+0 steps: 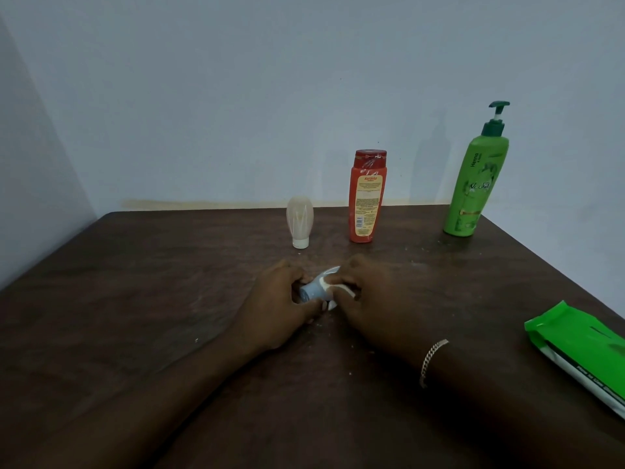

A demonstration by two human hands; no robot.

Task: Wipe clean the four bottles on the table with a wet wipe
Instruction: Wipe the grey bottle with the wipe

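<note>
A dark brown table stands in the corner of a pale blue wall, and on my feed the work sits at its middle. The left fingers are curled round the cap end of a small blue-grey bottle, clamped on it. I judge this is to stop it rolling while it is rubbed. The right fingers are bent over the body of the same bottle and pinch a white wet wipe against it, so the cloth wraps the plastic instead of sliding off. The bottle lies on its side, low over the table, between the left hand and the right hand. I cannot tell whether it touches the wood. A chain bracelet sits on the right wrist.

Further back three bottles stand upright and well apart in a loose row near the wall: a translucent squeeze bottle resting on its white cap, a red shampoo bottle, and a green pump bottle. No hand touches any of them. The green wipe pack lies at the right edge, near the wiping hand, which I take to be for easy reach. White crumbs fleck the wood around the hands.
</note>
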